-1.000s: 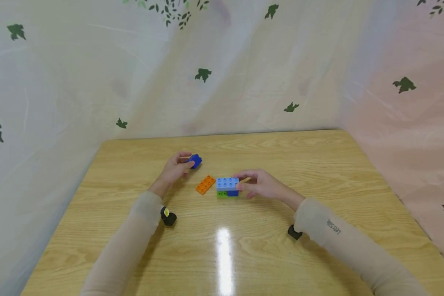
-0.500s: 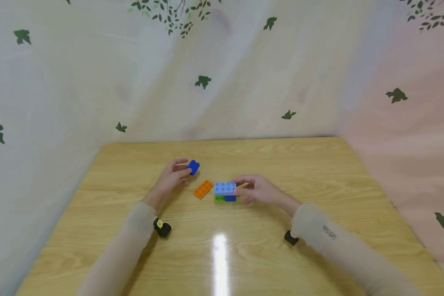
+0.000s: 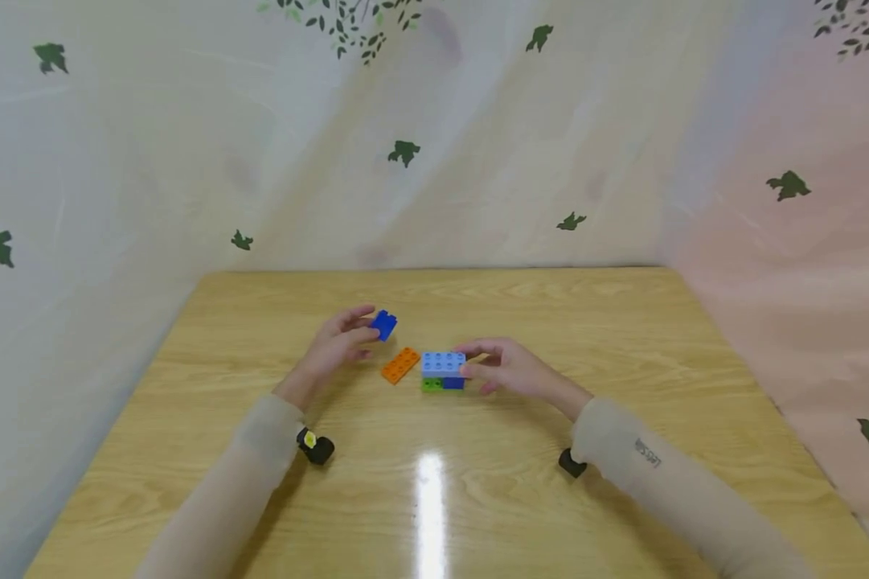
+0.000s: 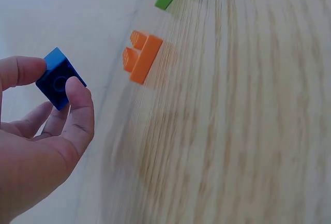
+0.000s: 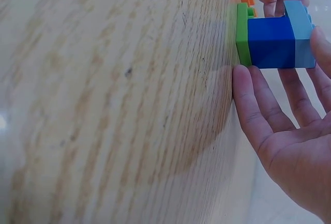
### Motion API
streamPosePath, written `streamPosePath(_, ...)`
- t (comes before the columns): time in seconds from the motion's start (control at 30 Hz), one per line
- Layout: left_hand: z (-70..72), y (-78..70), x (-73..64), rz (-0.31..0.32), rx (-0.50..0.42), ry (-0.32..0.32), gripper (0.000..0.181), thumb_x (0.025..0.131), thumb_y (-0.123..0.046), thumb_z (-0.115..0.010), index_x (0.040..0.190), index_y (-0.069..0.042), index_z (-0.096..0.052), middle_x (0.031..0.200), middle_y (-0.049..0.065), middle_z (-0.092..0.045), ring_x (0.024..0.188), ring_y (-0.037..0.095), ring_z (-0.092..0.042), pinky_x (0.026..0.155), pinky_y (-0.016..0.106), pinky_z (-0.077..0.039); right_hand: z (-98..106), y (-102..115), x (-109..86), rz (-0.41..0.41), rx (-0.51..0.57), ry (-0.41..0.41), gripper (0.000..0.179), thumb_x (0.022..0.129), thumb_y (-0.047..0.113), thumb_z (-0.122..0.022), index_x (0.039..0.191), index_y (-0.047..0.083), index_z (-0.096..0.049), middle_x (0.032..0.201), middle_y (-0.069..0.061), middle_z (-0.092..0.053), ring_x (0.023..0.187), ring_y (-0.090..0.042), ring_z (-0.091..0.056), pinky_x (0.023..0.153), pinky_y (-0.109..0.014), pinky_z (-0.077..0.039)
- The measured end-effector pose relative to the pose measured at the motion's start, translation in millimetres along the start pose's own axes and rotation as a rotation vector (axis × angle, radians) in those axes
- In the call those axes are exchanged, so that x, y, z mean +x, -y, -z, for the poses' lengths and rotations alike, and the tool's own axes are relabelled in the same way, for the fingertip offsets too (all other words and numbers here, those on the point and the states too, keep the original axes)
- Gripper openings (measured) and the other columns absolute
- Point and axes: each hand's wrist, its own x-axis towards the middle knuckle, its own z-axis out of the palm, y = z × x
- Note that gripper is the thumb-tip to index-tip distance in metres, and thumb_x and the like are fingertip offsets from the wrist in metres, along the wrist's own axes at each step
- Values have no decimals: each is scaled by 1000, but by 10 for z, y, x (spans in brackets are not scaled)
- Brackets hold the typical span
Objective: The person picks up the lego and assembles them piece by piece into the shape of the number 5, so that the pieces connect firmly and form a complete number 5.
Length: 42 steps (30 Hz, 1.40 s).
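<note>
In the head view my left hand [image 3: 336,346] pinches a small dark blue building brick [image 3: 385,325] above the table, thumb against finger. The left wrist view shows the hollow underside of that brick [image 4: 50,87], tilted toward the camera. At the centre stands a stack: a light blue brick [image 3: 443,362] on top, a dark blue brick [image 5: 271,43] under its right part, a green plate [image 3: 432,385] at the bottom. My right hand [image 3: 510,368] holds the stack's right end between thumb and fingers. Part of the green plate's studs shows uncovered at the left.
An orange studded plate [image 3: 401,366] lies flat on the wooden table [image 3: 492,515], between my left hand and the stack. Fabric walls [image 3: 477,177] with leaf prints rise behind and beside the table. A black wrist camera [image 3: 315,447] sits on the left sleeve.
The brick in my left hand has turned in the fingers and come slightly nearer the stack. My right hand keeps its hold on the stack. The head view has shifted a little.
</note>
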Motion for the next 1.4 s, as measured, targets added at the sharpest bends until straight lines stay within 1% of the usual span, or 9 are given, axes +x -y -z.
streamPosePath(0.17,-68,-5,-22,5,11,38,59,100,-7,-61,154,-1,-37,139,19,-48,107,21,-63,88,37,-57,2,0,14,-1,-2,8,48,99,26,-70,141,7,-59,133,-17,-58,103,-31,-68,77,-44,-61)
streamPosePath(0.37,-126,-18,-48,15,22,66,56,102,-11,-59,154,-4,-39,138,20,-50,120,36,-60,83,32,-59,-9,0,27,-13,-6,15,47,99,26,-70,141,8,-59,134,-16,-58,105,-30,-67,78,-44,-61)
streamPosePath(0.57,-192,-58,-44,18,12,87,58,101,-10,-58,154,-3,-38,139,20,-47,125,43,-56,87,34,-57,-11,13,23,-11,-7,7,46,99,24,-69,141,7,-59,134,-17,-58,105,-32,-67,77,-45,-61)
streamPosePath(0.7,-233,-49,-47,8,-8,74,58,99,-8,-60,152,-2,-39,134,19,-48,122,43,-57,85,33,-58,-11,2,26,-13,0,8,46,99,24,-70,141,7,-59,133,-16,-58,107,-32,-66,78,-45,-61)
streamPosePath(0.87,-299,-28,-59,-43,-2,60,55,95,-3,-65,146,-2,-45,135,20,-50,113,39,-62,88,39,-58,-8,8,18,-12,13,10,47,99,25,-70,141,6,-59,133,-17,-58,106,-32,-67,78,-45,-61)
streamPosePath(0.97,-338,-31,-72,-75,6,73,54,95,-3,-66,144,-1,-46,136,22,-50,109,35,-63,91,44,-57,-5,8,18,-15,18,8,47,99,25,-70,141,6,-59,134,-18,-58,105,-32,-67,78,-46,-61)
streamPosePath(1.1,-371,-45,-93,-99,9,90,52,95,-6,-67,143,-1,-46,136,22,-50,109,33,-63,95,50,-54,4,11,19,-23,15,5,47,99,25,-70,141,6,-59,134,-18,-58,105,-33,-67,78,-45,-61)
streamPosePath(1.3,-429,-60,-126,-118,6,93,48,94,-6,-69,138,-4,-50,132,20,-53,109,30,-62,94,52,-54,19,19,21,-28,22,6,46,99,25,-70,141,8,-60,133,-17,-57,108,-32,-66,78,-45,-61)
streamPosePath(1.4,-478,-64,-149,-135,-6,110,49,93,-4,-71,138,-4,-51,131,19,-54,108,29,-63,93,53,-54,25,24,15,-24,19,1,46,99,25,-70,140,7,-60,133,-17,-57,108,-31,-66,78,-44,-61)
